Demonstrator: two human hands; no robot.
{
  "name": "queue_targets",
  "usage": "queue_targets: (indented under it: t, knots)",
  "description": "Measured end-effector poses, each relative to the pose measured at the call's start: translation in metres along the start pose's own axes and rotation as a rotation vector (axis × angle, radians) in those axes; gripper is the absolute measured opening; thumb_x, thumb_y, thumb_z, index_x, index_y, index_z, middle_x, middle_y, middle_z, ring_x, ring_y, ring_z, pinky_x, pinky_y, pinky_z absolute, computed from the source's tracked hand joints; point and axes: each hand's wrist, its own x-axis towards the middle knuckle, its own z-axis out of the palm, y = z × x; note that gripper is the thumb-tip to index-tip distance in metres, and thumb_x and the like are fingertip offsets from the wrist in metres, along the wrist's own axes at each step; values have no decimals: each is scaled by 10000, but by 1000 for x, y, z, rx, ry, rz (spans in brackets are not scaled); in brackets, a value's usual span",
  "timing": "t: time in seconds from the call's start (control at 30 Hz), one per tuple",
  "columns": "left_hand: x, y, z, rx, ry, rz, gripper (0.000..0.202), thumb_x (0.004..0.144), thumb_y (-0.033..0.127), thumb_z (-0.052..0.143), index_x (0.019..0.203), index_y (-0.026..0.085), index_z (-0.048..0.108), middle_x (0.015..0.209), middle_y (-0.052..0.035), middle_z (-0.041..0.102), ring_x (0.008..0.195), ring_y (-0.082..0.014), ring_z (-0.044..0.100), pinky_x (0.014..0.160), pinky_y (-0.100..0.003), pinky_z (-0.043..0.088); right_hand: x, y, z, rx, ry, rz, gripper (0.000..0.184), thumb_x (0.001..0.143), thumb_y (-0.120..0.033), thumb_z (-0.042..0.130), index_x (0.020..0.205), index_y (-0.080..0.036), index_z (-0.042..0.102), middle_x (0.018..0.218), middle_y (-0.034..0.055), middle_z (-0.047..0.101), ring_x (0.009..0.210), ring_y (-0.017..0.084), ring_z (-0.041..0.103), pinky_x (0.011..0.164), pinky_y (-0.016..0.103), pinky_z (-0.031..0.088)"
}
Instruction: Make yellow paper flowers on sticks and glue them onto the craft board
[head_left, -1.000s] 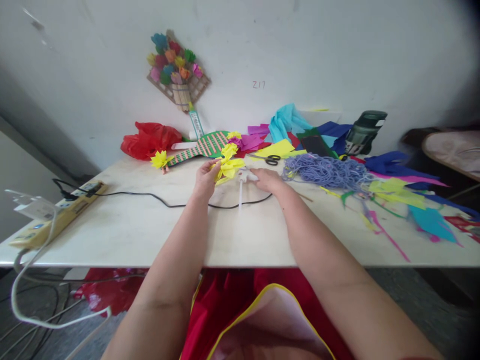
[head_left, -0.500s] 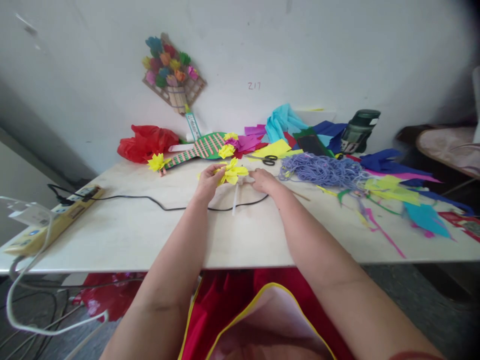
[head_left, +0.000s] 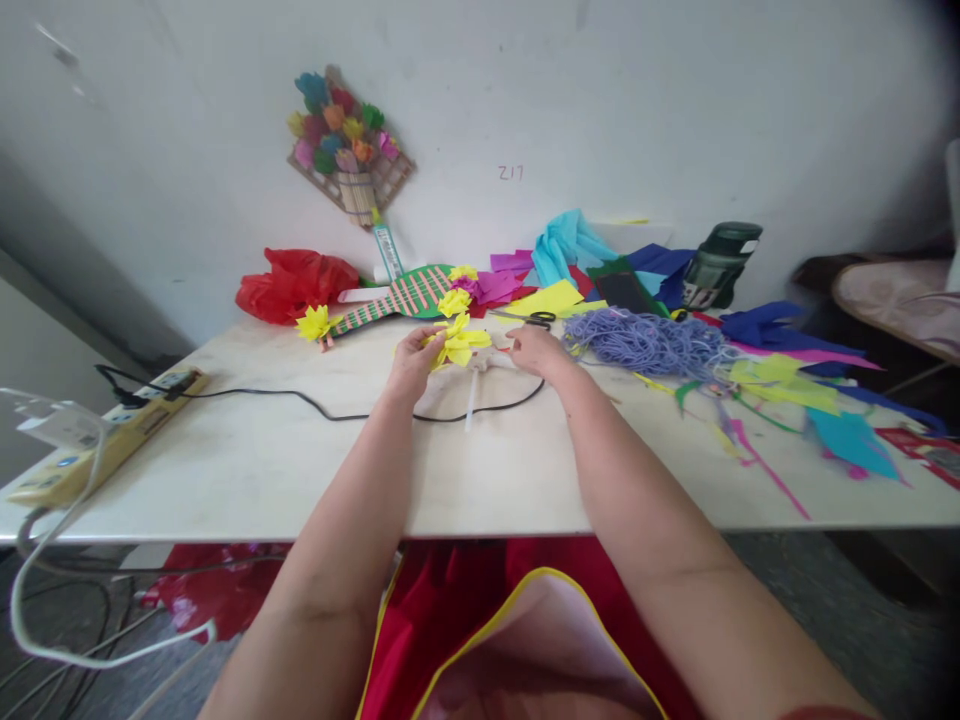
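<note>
My left hand [head_left: 414, 362] is closed, thumb and fingers pinching a yellow crepe-paper flower [head_left: 461, 345] with spread petals. Just right of the flower is a pale glue gun [head_left: 486, 360], a translucent glue stick [head_left: 471, 402] jutting from it toward me. My right hand [head_left: 534, 352] is curled around the gun's right end, where a bit of red shows by the fingertips; the palm hides most of the grip. Behind the hands lies a green lute-shaped craft [head_left: 420, 292] with pink strips, and yellow flowers [head_left: 454, 302] sit at its right end.
A black cord [head_left: 322, 412] runs from the yellow power strip [head_left: 112, 440] at left to my right hand. Scissors [head_left: 540, 319], purple yarn [head_left: 645, 342], a dark bottle [head_left: 721, 265] and coloured paper [head_left: 574, 245] lie at the back and right. Red crumpled paper [head_left: 296, 285] is at back left.
My right hand has shifted slightly right and up, and more of the red bit shows by its fingers. The flower in my left hand has turned and moved slightly left.
</note>
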Motion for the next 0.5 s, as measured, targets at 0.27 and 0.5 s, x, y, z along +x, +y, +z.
queue_targets:
  t: [0.27, 0.5]
  knots:
    - [-1, 3, 0, -4, 10, 4, 408, 553, 359, 840, 841, 140, 650, 677, -3, 673, 577, -113, 626, 549, -225, 509, -1, 19, -13, -93, -80, 301, 424, 758, -159, 564, 1159, -97, 685, 1191, 225, 663, 1121, 321, 629, 886, 374, 508]
    - [-2, 5, 1, -3, 5, -17, 385, 552, 329, 841, 832, 147, 650, 692, -11, 686, 574, -126, 636, 527, -230, 510, 0, 22, -8, -121, -105, 304, 446, 777, -255, 636, 1188, -85, 664, 1179, 252, 658, 1137, 328, 623, 910, 394, 513]
